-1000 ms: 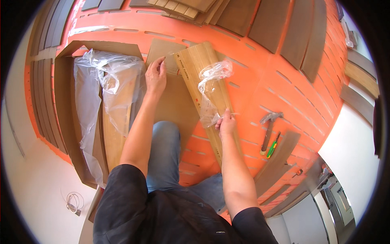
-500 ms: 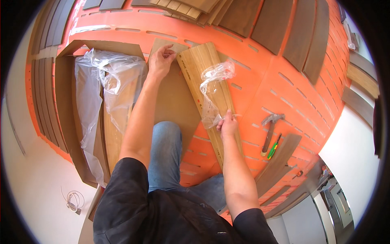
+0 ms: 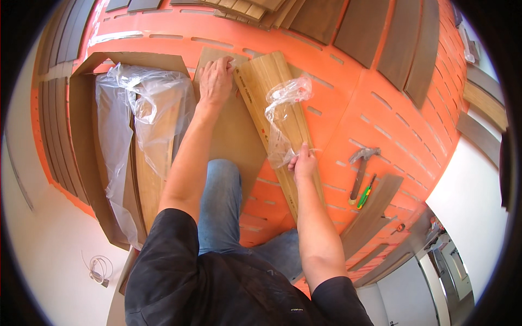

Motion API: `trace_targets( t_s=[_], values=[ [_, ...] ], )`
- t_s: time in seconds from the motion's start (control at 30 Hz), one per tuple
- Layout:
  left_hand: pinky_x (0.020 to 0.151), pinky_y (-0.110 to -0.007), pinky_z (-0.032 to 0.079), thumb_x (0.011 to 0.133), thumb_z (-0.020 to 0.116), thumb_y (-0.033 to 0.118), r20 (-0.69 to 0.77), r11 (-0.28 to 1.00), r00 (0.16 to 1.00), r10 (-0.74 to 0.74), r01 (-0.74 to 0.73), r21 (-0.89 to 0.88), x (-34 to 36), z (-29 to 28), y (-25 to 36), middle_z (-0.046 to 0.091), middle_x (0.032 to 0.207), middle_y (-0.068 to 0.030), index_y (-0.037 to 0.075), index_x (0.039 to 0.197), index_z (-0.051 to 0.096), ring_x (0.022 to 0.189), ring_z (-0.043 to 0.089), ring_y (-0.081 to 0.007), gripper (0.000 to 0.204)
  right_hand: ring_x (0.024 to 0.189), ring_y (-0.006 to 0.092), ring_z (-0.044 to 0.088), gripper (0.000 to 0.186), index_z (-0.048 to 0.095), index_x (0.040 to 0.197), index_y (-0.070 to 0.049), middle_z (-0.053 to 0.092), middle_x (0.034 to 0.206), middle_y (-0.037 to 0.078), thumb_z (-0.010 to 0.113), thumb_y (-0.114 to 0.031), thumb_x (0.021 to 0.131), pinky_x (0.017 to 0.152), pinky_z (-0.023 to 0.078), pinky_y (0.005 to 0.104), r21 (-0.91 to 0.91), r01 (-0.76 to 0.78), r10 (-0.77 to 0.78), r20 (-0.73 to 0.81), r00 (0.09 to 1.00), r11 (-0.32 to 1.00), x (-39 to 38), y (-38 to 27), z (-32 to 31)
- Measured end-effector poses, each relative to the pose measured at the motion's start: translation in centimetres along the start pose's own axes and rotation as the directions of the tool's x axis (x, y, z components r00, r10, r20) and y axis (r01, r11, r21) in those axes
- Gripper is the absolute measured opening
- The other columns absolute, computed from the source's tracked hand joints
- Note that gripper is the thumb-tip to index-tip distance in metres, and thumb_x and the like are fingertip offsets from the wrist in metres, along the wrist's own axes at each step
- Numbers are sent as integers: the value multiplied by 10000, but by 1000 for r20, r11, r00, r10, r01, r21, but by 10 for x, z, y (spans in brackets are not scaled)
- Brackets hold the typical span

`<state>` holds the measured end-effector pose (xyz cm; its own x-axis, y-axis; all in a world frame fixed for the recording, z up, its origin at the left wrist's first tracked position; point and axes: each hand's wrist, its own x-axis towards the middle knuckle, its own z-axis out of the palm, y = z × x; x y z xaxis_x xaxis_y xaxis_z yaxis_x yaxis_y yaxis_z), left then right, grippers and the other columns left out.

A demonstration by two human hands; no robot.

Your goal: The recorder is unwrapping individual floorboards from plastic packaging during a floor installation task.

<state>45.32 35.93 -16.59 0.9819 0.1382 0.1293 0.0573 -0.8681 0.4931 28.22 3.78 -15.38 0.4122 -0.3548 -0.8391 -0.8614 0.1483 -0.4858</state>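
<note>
A light wood-coloured floor plank (image 3: pixel 261 81) with printing along its edge lies slanted in front of me. Crumpled clear plastic film (image 3: pixel 291 92) rests on it. My right hand (image 3: pixel 303 163) pinches the film's lower end above the plank. Left of the plank's far end, my left hand (image 3: pixel 216 84) is closed with curled fingers, over the cardboard flap (image 3: pixel 228 125); a small clear scrap shows by its fingertips, but what it grips is unclear. The open cardboard box (image 3: pixel 84 136) at left holds planks (image 3: pixel 149 185) partly covered by plastic wrap (image 3: pixel 117 130).
Orange slotted underlay (image 3: pixel 348 119) covers the floor. At right lie a hammer (image 3: pixel 359 179), a green-handled screwdriver (image 3: pixel 365 195) and a brown plank (image 3: pixel 375 209). Dark planks (image 3: pixel 364 30) and a plank stack (image 3: pixel 255 11) lie at the far side. A coiled cable (image 3: pixel 99 269) is at lower left.
My left hand has turned, its back now facing up and its fingers curled in more. My right hand and the film have barely moved.
</note>
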Motion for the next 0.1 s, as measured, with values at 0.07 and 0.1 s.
trace_targets(
  t_s=[0.07,0.1],
  values=[
    [926,-432,502,930,725,110,33,996,995,-92,93,-5,-6,5,10,732,1009,-44,100,1239,681,1003,670,-283,312,374,181,506,491,533,821,-93,543,543,47,554,-513,1075,343,415,336,-8,9,-9,-10,1000,1000,2,2,-6],
    [969,-452,492,930,739,133,20,985,989,-146,147,-91,-7,7,8,732,1018,-69,122,1254,674,1026,665,-305,331,371,184,504,493,535,826,-92,545,545,48,559,-518,1072,342,414,335,-9,18,-18,-5,1000,1000,2,2,-4]
  ],
)
